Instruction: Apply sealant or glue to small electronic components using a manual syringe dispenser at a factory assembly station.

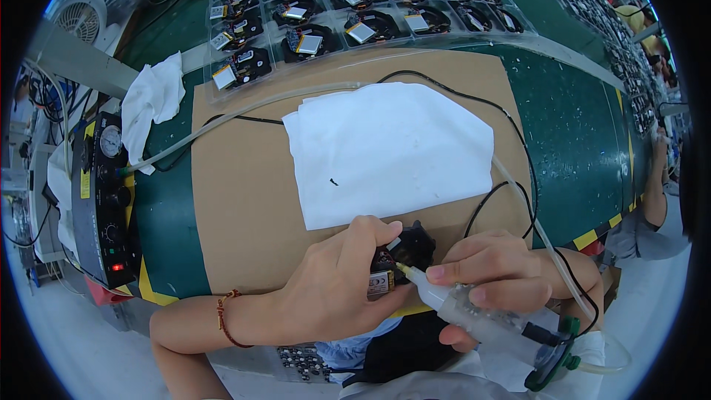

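My left hand [337,274] is closed around a small black electronic assembly [415,244] with a silver battery on its near side, held over the front edge of the cardboard. In my right hand [492,274] is a glue dispensing syringe [474,311], translucent with a white nozzle and a green cap at its rear. Its yellowish tip touches or nearly touches the assembly, beside the battery. A clear air hose and a black cable trail from the cap end. My left fingers hide part of the assembly.
Brown cardboard [237,215] covers the green bench, with a white cloth [392,148] on it. A compartmented clear tray [333,52] of similar assemblies stands beyond. At left is a black dispenser controller [107,200] with a gauge; its hose crosses the cardboard. Another person's arm [657,185] shows far right.
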`<action>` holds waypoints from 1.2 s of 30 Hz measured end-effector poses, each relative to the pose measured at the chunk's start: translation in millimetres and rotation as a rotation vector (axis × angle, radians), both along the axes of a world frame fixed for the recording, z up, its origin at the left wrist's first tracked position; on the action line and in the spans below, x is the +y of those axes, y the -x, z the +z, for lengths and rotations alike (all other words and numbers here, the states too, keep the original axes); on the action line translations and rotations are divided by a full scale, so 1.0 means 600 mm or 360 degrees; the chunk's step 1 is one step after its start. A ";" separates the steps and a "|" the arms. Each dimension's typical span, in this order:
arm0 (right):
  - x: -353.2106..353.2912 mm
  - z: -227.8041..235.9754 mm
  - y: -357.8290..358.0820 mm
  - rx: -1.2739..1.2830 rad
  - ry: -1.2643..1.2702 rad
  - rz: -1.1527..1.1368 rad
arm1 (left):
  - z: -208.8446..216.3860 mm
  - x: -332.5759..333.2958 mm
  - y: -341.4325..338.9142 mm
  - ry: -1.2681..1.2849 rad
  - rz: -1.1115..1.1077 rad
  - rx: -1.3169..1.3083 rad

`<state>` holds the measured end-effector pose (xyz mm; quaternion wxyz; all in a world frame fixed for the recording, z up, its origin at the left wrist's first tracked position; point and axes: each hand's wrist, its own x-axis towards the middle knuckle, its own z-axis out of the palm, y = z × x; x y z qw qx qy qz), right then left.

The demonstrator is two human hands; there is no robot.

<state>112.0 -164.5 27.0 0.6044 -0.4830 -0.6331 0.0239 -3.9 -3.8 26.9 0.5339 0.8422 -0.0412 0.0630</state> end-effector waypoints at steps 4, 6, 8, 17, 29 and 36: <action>-0.002 -0.001 -0.002 0.0082 0.0000 0.0009 | 0.000 0.000 -0.003 -0.0001 0.0019 0.0050; 0.001 -0.003 0.000 0.0070 -0.0020 -0.0024 | -0.001 0.000 -0.004 0.0007 0.0014 0.0052; 0.002 -0.002 0.001 0.0065 -0.0048 -0.0048 | -0.001 -0.001 -0.002 0.0039 0.0030 0.0046; 0.003 -0.006 0.011 -0.0243 -0.0060 -0.0141 | 0.009 0.002 -0.005 -0.0049 0.0053 0.0132; 0.008 -0.010 0.015 -0.0307 -0.0169 -0.0194 | 0.014 0.004 -0.007 -0.0117 0.0059 0.0162; 0.005 -0.008 0.015 -0.0285 -0.0138 -0.0189 | 0.010 0.003 -0.007 -0.0097 0.0056 0.0161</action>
